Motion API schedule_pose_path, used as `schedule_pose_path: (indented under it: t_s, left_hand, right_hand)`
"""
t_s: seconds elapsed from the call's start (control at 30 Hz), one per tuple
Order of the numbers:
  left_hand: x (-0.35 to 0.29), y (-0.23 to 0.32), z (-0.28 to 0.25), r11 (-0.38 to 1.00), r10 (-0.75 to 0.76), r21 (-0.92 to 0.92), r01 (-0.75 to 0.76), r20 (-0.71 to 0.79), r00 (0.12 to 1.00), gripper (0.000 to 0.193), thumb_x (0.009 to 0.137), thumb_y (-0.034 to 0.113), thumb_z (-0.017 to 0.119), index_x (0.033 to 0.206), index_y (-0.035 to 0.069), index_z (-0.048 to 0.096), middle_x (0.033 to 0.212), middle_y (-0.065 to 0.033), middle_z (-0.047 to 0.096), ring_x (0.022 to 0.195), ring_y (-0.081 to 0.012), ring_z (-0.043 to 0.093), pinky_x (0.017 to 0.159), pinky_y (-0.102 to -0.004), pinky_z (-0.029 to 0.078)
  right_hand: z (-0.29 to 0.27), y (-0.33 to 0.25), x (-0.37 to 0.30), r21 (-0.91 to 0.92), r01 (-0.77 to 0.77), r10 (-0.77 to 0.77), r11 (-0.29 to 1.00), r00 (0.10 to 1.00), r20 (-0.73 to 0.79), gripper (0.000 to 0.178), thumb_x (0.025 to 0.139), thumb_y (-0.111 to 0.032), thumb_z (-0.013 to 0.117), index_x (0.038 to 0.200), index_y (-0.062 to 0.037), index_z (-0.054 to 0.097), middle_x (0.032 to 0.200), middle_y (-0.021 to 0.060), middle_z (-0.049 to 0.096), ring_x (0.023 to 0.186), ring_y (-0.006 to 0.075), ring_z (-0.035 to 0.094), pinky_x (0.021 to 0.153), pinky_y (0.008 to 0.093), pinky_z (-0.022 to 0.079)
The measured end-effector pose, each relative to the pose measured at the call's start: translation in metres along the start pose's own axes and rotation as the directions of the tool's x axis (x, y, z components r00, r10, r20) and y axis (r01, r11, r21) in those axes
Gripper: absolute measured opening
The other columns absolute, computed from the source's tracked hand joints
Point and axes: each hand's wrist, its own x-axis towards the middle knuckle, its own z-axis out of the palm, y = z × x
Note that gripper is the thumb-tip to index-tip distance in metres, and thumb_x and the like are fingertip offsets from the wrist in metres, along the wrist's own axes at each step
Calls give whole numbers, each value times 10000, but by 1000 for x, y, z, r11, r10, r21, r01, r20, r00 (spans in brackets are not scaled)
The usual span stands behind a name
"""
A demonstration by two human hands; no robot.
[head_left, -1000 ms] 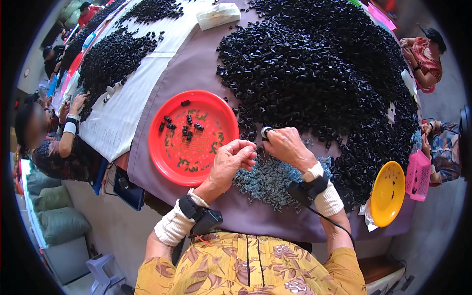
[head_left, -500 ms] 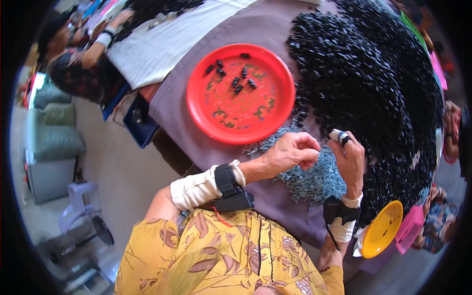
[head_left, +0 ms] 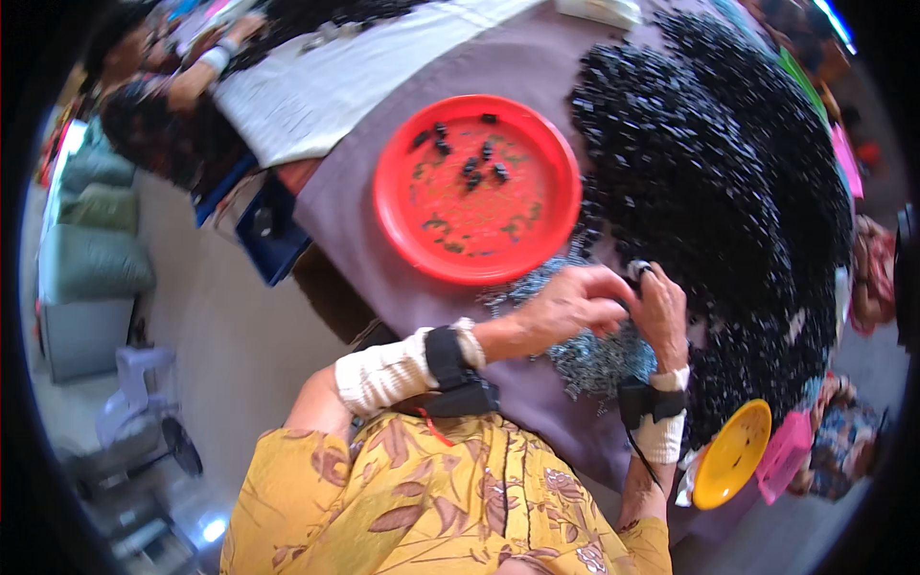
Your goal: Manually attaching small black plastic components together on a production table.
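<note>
My left hand [head_left: 575, 305] is closed, thumb and fingertips pinched together, over a pile of small silvery-blue metal pieces [head_left: 599, 362]. Against its fingertips my right hand [head_left: 661, 314] is also closed, with white and black wrapping on one finger. What the two pinches hold is too small and hidden to make out; a dark spot shows between them. Just beyond the right hand spreads a big heap of small glossy black parts [head_left: 680, 182]. A red round tray [head_left: 383, 206] with several black pieces [head_left: 471, 176] lies beyond my left hand.
A yellow plate [head_left: 730, 455] and a pink plastic stool [head_left: 788, 452] are at the lower right. White cloth [head_left: 297, 115] covers the table at upper left, where another person [head_left: 158, 125] works. A blue bin [head_left: 264, 235] stands beside the table's left edge.
My right hand has moved left, and its fingers now meet those of my left hand. The whole view has shifted slightly.
</note>
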Motion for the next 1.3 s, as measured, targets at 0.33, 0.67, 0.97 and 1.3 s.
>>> schedule_pose_path:
  t_s: [0.33,0.67,0.97,1.3]
  left_hand:
    - [22,19,-23,998,-39,42,45,-133,990,248,879,71,575,1107,-25,551,942,-105,628,820,-156,632,733,-278,538]
    - [35,8,-12,991,-133,-37,131,-36,990,257,877,38,565,1123,-25,526,997,-134,624,870,-194,637,781,-315,541]
    - [30,13,-11,989,-115,-97,109,-65,991,242,872,39,571,1104,-18,534,977,-140,631,886,-216,639,799,-332,536]
    - [20,21,-37,997,-38,-74,26,-169,985,211,876,22,551,1084,-15,550,943,-135,634,857,-225,644,765,-328,545]
  right_hand:
    - [-14,14,-13,285,-171,205,943,974,-95,199,705,-152,691,781,4,594,794,120,590,694,321,583,616,386,471]
    - [-37,-4,-17,372,93,28,924,951,-306,206,666,-104,729,822,-31,616,729,75,584,689,265,555,681,351,444]
    - [-39,-10,-18,310,127,-3,942,928,-373,188,672,-97,714,815,-25,617,745,84,599,698,255,580,726,361,433]
    - [-10,2,-9,158,-15,50,987,975,-216,136,721,-136,677,731,-23,601,700,93,557,675,274,543,643,375,425]
